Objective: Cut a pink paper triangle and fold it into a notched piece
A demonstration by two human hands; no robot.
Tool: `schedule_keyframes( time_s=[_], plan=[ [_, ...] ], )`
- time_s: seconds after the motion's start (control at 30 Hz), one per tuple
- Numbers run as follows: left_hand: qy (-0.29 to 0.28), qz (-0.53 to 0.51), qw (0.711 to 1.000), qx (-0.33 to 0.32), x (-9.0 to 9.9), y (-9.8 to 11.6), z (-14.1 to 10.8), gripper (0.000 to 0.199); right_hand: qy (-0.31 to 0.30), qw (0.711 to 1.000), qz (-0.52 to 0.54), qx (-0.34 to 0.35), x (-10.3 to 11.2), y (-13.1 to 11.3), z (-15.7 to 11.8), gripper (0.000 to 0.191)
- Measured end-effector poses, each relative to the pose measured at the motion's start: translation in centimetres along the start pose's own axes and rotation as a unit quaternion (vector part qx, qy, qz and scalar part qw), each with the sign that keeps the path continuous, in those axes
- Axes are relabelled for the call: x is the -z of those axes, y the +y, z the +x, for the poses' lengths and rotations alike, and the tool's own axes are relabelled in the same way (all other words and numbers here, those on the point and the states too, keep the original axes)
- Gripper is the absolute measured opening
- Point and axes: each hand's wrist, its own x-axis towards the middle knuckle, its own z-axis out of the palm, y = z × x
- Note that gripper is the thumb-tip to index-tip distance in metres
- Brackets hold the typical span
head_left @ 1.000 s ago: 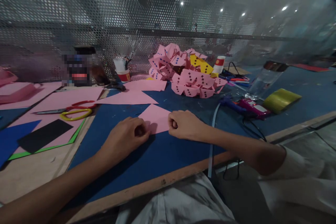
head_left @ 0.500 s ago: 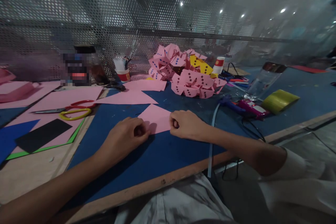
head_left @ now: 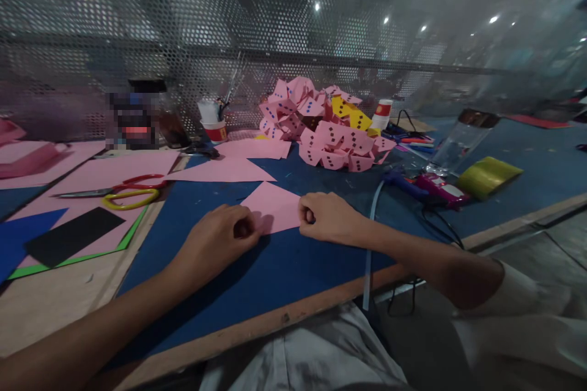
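Note:
A pink paper [head_left: 276, 211], pointed at its far end, lies on the blue table top [head_left: 238, 299] between my hands. My left hand [head_left: 227, 229], its fingers curled together, pinches the paper's left corner. At the opposite corner, the closed fingers of my right hand [head_left: 328, 217] grip the paper. The fingertips hide both corners. Just beyond lies a larger pink sheet [head_left: 220, 170]. Behind it is a heap of folded pink paper pieces [head_left: 339, 143] with dark square marks, some of them yellow.
Scissors [head_left: 131, 192] with red and yellow handles lie left on pink sheets, near a black paper strip [head_left: 76, 235]. Rightward are a magenta and blue tool [head_left: 440, 189], a yellow tape roll [head_left: 490, 177] and a clear bottle [head_left: 461, 140]. Paper cups [head_left: 214, 125] stand along the perforated metal screen [head_left: 275, 18].
My right hand has shifted very slightly to the right along the paper's edge. My left hand has barely moved, and the paper lies as before.

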Motion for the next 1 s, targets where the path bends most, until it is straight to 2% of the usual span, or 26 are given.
schedule_keyframes(
  time_s=[1.0],
  plan=[
    [-0.001,0.013,1.000,0.011,0.5,0.4,-0.1,0.017,0.006,1.000,-0.003,-0.020,0.8,1.8,-0.9,0.003]
  ],
)
